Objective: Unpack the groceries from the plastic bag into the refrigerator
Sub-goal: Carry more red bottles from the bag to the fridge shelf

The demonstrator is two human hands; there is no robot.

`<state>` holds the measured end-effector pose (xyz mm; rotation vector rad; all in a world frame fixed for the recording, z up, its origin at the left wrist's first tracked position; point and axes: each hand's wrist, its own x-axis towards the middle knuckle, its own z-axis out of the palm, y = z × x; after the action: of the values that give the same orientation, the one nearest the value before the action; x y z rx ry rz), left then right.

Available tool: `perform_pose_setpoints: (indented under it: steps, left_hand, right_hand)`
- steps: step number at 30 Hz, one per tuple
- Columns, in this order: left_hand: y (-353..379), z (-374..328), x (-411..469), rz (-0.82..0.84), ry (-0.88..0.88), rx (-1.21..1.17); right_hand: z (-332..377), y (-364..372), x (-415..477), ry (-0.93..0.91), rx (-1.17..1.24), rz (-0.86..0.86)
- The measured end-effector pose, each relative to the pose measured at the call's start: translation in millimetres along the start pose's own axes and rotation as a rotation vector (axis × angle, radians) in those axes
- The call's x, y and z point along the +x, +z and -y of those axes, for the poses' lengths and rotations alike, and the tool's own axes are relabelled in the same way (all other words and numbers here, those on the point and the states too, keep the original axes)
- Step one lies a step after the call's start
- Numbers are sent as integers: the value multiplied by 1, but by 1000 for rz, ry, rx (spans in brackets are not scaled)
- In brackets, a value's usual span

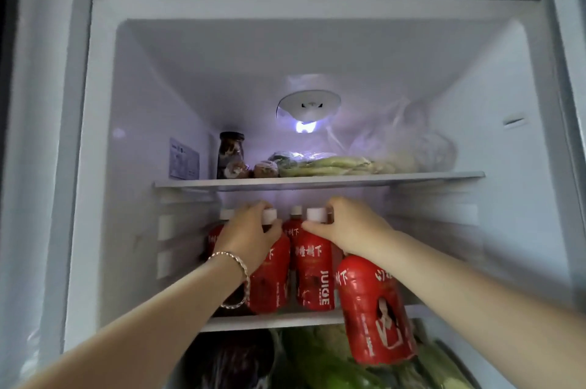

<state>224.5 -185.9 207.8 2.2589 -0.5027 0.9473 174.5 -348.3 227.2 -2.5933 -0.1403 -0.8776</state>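
Observation:
The refrigerator (82, 135) stands open in front of me. Several red juice bottles with white caps stand on its middle shelf (285, 322). My left hand (250, 236), a bracelet on its wrist, is closed round the neck of one standing bottle (269, 287). Just right of it stands another bottle (314, 277), which my right thumb touches at the neck. My right hand (348, 227) grips the top of a further red bottle (377, 309); it hangs tilted in front of the shelf edge, its cap hidden under my palm. The grocery bag is out of view.
The upper shelf (317, 181) carries a dark jar (231, 154), wrapped greens (323, 163) and a clear plastic bag (409, 141). Below the middle shelf lie leafy vegetables (317, 357) and a dark bag (228, 363). The fridge door (574, 103) stands open at right.

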Motion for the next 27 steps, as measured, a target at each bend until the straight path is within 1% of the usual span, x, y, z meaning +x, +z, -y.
perform_pose_setpoints:
  steps: [2, 3, 4, 6, 8, 10, 11, 12, 13, 15, 17, 20, 22, 23, 24, 25, 27]
  left_hand:
    - [10, 6, 0, -19, -26, -31]
    - [13, 7, -2, -37, -26, -56]
    - [16, 8, -3, -56, -24, -72]
    - [19, 9, -8, -75, -17, -71]
    - [21, 11, -12, -88, 0, -45]
    - [23, 14, -15, -76, 17, -94]
    - [22, 15, -16, -56, 11, -153]
    - [22, 16, -17, -37, 0, -206]
    - [22, 16, -17, -24, -7, -234]
    - [23, 17, -19, -12, -9, -245]
    - [23, 17, -20, -3, -2, -256]
    - [22, 18, -22, 6, 13, -267]
    - [22, 17, -25, 16, 22, -276]
    - [23, 18, -27, 33, 18, -283]
    - [23, 18, -29, 61, 11, -293]
    - [24, 18, -32, 98, 4, -315]
    - [26, 16, -34, 163, -23, -379]
  right_hand:
    - [-3, 1, -12, 17, 65, -11]
    - [-6, 1, -21, 14, 62, -52]
    - [-9, -1, -30, 4, 40, -128]
    - [-14, -10, -45, -45, 36, -337]
    - [-17, -23, -50, -130, 111, -572]
    - [-18, -35, -46, -232, 95, -771]
    - [-20, -37, -42, -269, 59, -835]
    - [-21, -36, -37, -283, 47, -861]
    - [-23, -32, -32, -261, 64, -840]
    - [-27, -22, -24, -174, 120, -740]
    - [-29, -17, -20, -113, 78, -698]
    - [-23, -20, -20, 4, -83, -597]
    - [-27, -14, -24, 100, -297, -464]
    - [-32, -6, -29, 142, -367, -377]
    - [-35, 2, -36, 183, -346, -287]
    - [-38, 11, -43, 221, -225, -200]
    - [-42, 26, -52, 266, 90, -103]
